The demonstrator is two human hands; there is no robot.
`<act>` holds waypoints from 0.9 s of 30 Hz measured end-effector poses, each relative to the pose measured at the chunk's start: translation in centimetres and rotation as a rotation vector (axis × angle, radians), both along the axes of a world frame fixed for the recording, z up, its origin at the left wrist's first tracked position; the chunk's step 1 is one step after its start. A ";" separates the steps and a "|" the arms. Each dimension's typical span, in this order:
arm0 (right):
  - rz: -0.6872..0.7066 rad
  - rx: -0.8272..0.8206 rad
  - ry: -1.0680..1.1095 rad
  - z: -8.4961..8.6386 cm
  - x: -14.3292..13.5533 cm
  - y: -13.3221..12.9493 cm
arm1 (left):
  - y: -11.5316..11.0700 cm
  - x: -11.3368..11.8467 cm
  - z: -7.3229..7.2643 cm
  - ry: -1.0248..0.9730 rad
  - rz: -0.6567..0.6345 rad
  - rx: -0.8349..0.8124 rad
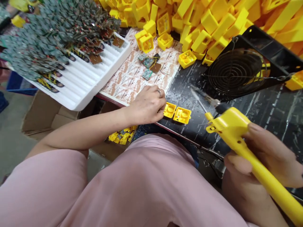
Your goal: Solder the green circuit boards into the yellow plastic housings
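Soldering gun (236, 123): gripped by right hand (272, 154). Two cases (182, 115): lined up rightward from curled left hand (150, 102), its pinch unclear.

Tray (81, 85) left, casings (182, 115) right (carton (39, 115) seemingly below tray).

Through the head camera I see a plain, pale pink top (146, 183), softly creased across the front. Its left sleeve (47, 186) is short, in the same pink. I make out a silver-coloured ring (159, 92) on the bare left grip (149, 105). Dark blue patterned cloth (145, 130) shows beyond the top, mostly hidden.
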State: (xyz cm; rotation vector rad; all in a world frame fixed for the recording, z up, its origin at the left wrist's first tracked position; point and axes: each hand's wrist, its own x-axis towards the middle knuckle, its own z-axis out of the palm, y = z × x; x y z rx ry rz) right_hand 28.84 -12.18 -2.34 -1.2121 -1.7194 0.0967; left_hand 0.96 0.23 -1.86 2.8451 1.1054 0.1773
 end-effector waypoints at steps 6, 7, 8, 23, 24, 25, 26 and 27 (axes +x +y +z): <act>-0.080 0.052 -0.155 -1.2 -1.1 0.4 | 2.5 -1.6 1.2 -0.067 0.032 -0.095; -0.108 0.059 -0.155 -1.4 -1.2 0.4 | 3.8 -1.8 1.2 -0.087 0.062 -0.079; -0.125 0.076 -0.157 -1.4 -1.3 0.5 | 5.2 -1.9 1.0 -0.102 0.089 -0.046; 0.219 -0.116 -0.397 -1.9 -1.8 3.9 | 17.8 -3.2 0.9 -0.883 0.306 -0.317; 0.237 -0.132 -0.385 -2.1 -2.0 4.1 | 19.1 -3.9 1.8 -0.960 0.301 -0.371; 0.251 -0.145 -0.372 -2.3 -2.2 4.3 | 20.5 -4.7 2.4 -0.998 0.283 -0.398; 0.256 -0.157 -0.363 -2.6 -2.5 4.4 | 22.0 -5.5 2.9 -0.974 0.235 -0.380; 0.245 -0.157 -0.350 -2.8 -2.7 4.4 | 23.5 -6.4 3.2 -0.914 0.183 -0.283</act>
